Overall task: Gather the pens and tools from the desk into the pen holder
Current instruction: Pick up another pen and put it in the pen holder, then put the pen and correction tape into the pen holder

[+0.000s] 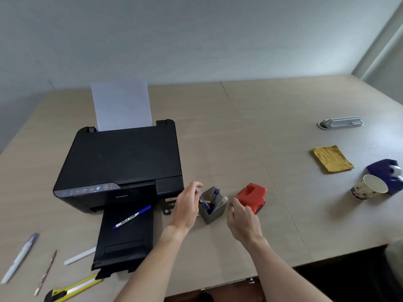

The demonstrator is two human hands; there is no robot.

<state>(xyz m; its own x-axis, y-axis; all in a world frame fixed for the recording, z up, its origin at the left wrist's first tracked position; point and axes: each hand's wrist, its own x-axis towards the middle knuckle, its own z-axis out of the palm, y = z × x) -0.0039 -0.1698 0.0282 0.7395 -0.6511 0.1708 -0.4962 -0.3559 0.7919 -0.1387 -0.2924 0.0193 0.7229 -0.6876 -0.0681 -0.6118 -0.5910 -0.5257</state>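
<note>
Our left hand [187,203] pinches a blue pen [204,201] between thumb and fingertips, and the pen's lower end is already inside the grey pen holder [214,211]. Other pens stand in the holder too. Our right hand [242,219] hovers just beside the holder with its fingers loosely curled; it holds nothing, and we cannot tell if it touches the holder. A red hole punch [251,197] sits just behind this hand.

Left of the holder is a black printer [122,162], and a blue-capped marker [132,217] lies on its output tray. On the desk [218,131], at the near left, lie a white pen [18,258], a thin pencil [45,272], a white stick [79,256] and a yellow utility knife [73,288].
</note>
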